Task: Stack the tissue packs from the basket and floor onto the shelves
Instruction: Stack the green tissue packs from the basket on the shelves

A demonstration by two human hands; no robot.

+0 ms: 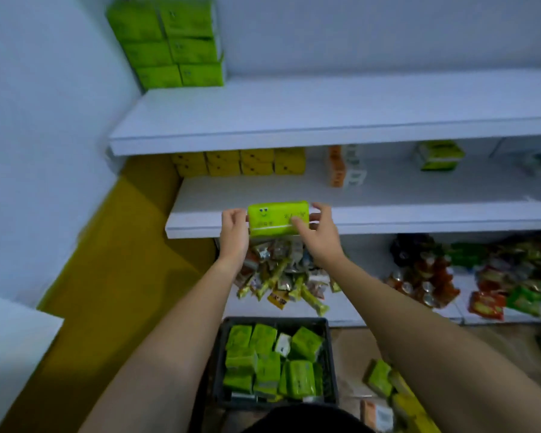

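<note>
Holding a green tissue pack [277, 217] at the front edge of the middle shelf [419, 196], my left hand [233, 231] and right hand [319, 235] pinch its ends; snack packets [281, 276] and the basket [275, 320] sit below that shelf

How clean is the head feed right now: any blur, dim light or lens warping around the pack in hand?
Head view: the light is dim and bluish, with no glare; the green pack held by the left hand and right hand is fairly sharp, its smiley face readable; the snack packets at the right edge are smeared; the wide lens bows the upper shelf edge.
</note>
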